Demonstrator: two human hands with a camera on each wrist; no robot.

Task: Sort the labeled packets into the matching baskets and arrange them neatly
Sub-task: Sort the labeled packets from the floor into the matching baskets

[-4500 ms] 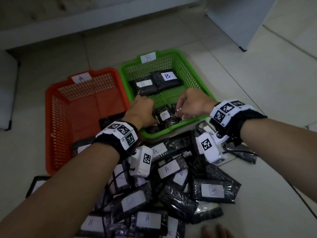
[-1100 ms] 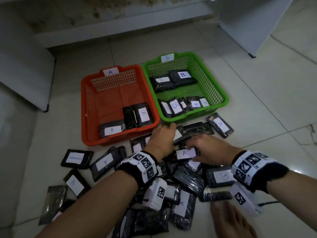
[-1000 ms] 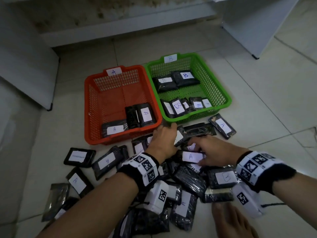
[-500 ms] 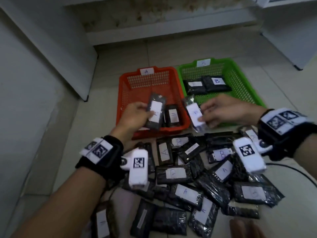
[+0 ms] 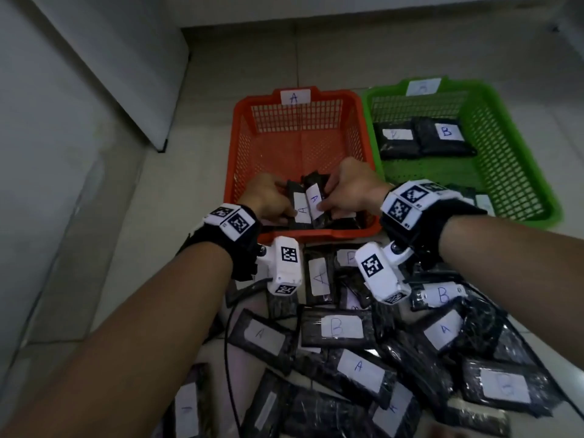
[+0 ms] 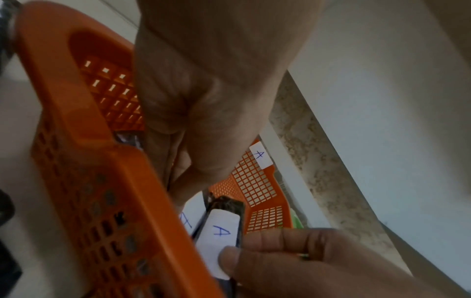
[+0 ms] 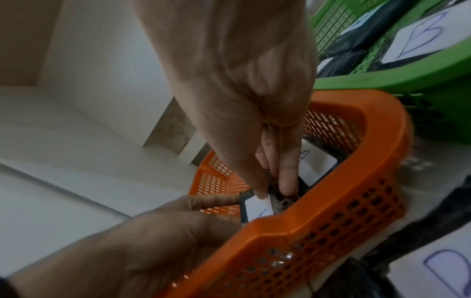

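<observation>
Your left hand [image 5: 268,197] and right hand [image 5: 349,191] each pinch an upright A packet [image 5: 311,202], long axis vertical, just above the orange basket [image 5: 240,137] near wall.

both hands [image 5: 316,197] now lowered into orange basket [image 5: 240,147], packets [image 5: 308,203] together

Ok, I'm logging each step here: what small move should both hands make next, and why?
Probably lower and release the two A-labelled packets side by side at the near end of the orange basket. The left hand and right hand each grip one, already inside that basket, whose tag reads A, so they seem to need only setting down neatly.
</observation>
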